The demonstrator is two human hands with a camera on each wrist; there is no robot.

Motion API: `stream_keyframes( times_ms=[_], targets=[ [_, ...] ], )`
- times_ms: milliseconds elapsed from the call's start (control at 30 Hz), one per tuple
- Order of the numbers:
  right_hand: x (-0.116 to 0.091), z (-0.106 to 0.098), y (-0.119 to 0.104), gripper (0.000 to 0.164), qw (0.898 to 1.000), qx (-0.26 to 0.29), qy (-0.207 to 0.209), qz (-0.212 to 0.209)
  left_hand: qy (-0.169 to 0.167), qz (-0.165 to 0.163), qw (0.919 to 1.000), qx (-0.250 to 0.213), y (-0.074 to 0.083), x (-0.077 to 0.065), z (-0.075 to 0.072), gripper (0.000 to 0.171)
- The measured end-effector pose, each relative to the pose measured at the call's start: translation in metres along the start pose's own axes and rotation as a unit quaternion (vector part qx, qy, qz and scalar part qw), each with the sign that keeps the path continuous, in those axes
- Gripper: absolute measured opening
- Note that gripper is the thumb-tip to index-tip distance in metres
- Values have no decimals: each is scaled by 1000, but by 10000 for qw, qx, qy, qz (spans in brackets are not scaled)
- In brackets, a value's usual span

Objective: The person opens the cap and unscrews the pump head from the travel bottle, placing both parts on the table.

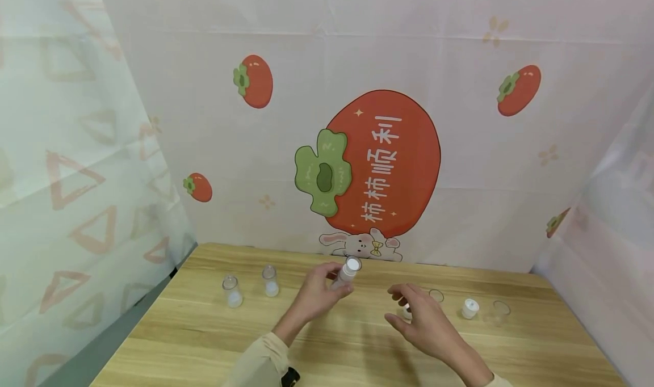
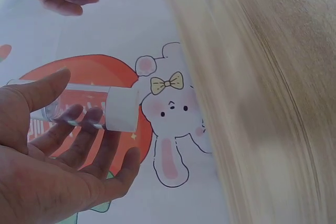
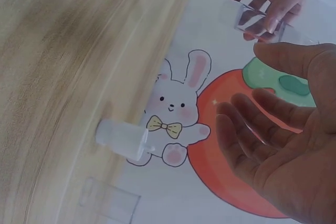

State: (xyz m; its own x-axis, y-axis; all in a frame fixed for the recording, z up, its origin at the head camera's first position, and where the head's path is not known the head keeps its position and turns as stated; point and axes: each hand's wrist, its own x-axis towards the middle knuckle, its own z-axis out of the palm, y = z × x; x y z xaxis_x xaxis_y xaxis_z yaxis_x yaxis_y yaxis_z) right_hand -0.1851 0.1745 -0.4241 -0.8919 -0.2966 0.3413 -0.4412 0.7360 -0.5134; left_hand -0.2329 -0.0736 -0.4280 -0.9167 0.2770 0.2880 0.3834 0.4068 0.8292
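Observation:
My left hand (image 1: pixel 318 291) holds a small clear bottle (image 1: pixel 343 278) above the table, thumb on one side and fingers on the other. In the left wrist view, the white end (image 2: pixel 123 109) of this bottle points toward the tabletop. Its clear part runs back between thumb and fingers. To the right, my right hand (image 1: pixel 428 323) hovers with fingers loosely bent and nothing in its grasp. Partly hidden behind it in the head view is a white piece (image 1: pixel 407 311). The right wrist view shows a white piece with a thin tip (image 3: pixel 123 139) standing on the table.
Two small bottles with clear covers, a front one (image 1: pixel 232 291) and a rear one (image 1: pixel 270 281), stand at the left. Farther right are another white piece (image 1: pixel 470 308) and clear caps (image 1: pixel 501 309). A printed cloth (image 1: pixel 460 222) hangs behind the wooden table (image 1: pixel 204 330).

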Motion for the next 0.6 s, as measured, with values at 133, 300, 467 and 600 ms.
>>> stream_keyframes(
  times_ms=[133, 300, 467, 600],
  targets=[
    [0, 0, -1, 37, 10000, 21, -39, 74, -64, -4, 10000, -8, 4, -1, 2, 36],
    [0, 0, -2, 38, 9999, 29, -77, 63, -116, -59, 9999, -22, 10, -4, 3, 37],
    [0, -1, -3, 39, 10000, 44, -79, 29, -130, 7, 9999, 66, 14, -6, 5, 35],
    [0, -1, -4, 39, 9999, 91, -78, 19, -162, 99, 9997, 122, 16, -7, 7, 32]
  ],
)
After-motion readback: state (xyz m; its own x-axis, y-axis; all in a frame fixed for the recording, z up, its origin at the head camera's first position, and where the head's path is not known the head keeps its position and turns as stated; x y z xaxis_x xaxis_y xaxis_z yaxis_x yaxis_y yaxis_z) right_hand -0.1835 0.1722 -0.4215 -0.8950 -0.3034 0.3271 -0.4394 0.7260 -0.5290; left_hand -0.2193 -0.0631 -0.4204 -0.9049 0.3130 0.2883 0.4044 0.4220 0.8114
